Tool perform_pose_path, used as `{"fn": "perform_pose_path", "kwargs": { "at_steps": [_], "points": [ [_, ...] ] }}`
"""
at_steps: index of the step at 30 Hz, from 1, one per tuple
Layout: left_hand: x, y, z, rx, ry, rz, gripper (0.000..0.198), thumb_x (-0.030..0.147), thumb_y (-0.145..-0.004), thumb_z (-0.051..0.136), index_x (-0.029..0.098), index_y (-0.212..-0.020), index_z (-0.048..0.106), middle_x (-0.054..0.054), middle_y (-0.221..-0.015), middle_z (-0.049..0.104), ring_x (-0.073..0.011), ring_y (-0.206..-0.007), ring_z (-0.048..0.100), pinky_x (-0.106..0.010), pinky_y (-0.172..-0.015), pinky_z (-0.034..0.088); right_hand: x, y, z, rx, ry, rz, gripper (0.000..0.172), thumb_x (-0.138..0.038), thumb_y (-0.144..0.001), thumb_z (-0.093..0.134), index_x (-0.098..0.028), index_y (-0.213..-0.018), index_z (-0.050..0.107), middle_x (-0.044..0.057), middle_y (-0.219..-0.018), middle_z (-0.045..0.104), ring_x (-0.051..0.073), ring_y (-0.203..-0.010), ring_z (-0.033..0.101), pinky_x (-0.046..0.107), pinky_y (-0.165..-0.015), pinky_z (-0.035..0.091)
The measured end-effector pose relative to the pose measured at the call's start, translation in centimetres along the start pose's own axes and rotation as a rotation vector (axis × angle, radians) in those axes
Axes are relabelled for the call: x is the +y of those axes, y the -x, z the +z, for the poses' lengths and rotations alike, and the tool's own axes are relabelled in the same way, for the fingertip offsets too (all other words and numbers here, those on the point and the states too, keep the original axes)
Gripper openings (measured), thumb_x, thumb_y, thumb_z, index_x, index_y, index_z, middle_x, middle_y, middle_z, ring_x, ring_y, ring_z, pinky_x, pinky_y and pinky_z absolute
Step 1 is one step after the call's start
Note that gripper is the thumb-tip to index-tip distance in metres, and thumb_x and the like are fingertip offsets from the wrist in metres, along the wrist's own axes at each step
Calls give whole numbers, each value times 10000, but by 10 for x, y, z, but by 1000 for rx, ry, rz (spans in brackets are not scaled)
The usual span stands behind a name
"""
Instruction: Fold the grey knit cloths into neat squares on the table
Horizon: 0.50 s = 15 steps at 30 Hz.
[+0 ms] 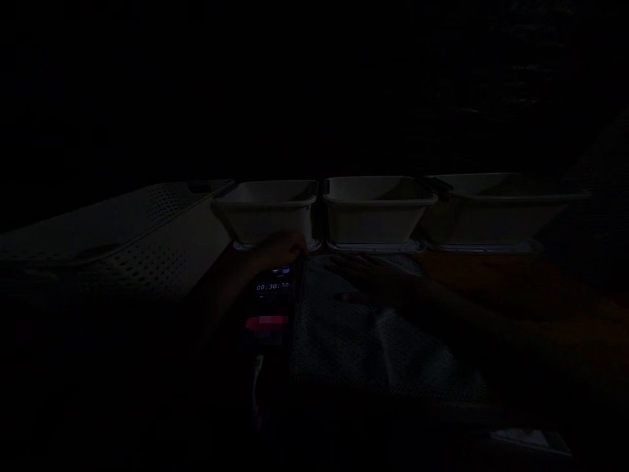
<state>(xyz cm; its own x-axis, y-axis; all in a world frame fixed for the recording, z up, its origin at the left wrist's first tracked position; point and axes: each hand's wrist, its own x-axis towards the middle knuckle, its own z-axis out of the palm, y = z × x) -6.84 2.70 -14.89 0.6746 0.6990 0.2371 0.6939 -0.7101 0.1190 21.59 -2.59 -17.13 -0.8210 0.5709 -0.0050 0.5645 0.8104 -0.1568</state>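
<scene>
The scene is very dark. A grey-green woven cloth (339, 334) lies spread on a brown wooden table (496, 282), with a few creases across it. At its far left corner is my left hand (287, 244), fingers curled and seemingly pinching the cloth's edge; the fingertips are hard to make out. My right hand (371, 278) rests flat on the far part of the cloth, fingers spread and pointing left. Beneath my left forearm, left of the cloth, a phone (269, 301) displays a running timer.
Three pale tubs, a left one (275, 219), a middle one (376, 221) and a right one (491, 219), stand in a row behind the cloth. A large perforated basket (196, 242) is at left. A white cable (255, 383) leads from the phone. Something flat and pale (533, 439) lies front right.
</scene>
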Motion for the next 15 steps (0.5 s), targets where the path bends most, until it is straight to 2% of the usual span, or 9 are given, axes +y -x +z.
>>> {"fn": "perform_pose_path", "kwargs": {
  "at_steps": [4,7,11,13,15],
  "points": [
    [6,-2,0,36,101,28,291,50,-761,492,174,-897,718,-30,-924,676,-143,-879,622,-230,-800,452,2,0,1,7,-7,-19,832,-723,-827,315,-278,-1495,96,43,-1538,36,277,-1432,25,546,-1142,42],
    [18,-4,-2,57,276,99,250,92,-797,535,150,-984,691,-51,-968,682,-147,-904,629,-233,-794,458,5,0,2,96,-91,-39,654,-604,-909,279,-308,-1483,178,6,-1535,106,245,-1423,138,492,-1156,147],
    [33,-4,-5,-57,404,142,209,184,-812,622,158,-1011,681,-70,-1021,678,-160,-936,631,-257,-810,463,8,0,0,251,-169,-72,521,-428,-949,328,-240,-1434,343,34,-1480,299,196,-1344,343,373,-1097,338],
    [37,-3,-5,-116,425,128,216,210,-806,648,158,-1014,678,-78,-1032,672,-165,-940,630,-271,-816,464,9,0,1,255,-171,-91,495,-383,-945,357,-197,-1402,398,54,-1447,360,185,-1295,412,345,-1060,384],
    [39,-2,-5,-141,430,100,251,229,-784,683,154,-1024,673,-84,-1040,665,-173,-948,626,-284,-819,464,9,0,3,236,-163,-119,499,-384,-946,357,-190,-1405,391,53,-1452,351,182,-1299,408,353,-1064,380]
  ]
}}
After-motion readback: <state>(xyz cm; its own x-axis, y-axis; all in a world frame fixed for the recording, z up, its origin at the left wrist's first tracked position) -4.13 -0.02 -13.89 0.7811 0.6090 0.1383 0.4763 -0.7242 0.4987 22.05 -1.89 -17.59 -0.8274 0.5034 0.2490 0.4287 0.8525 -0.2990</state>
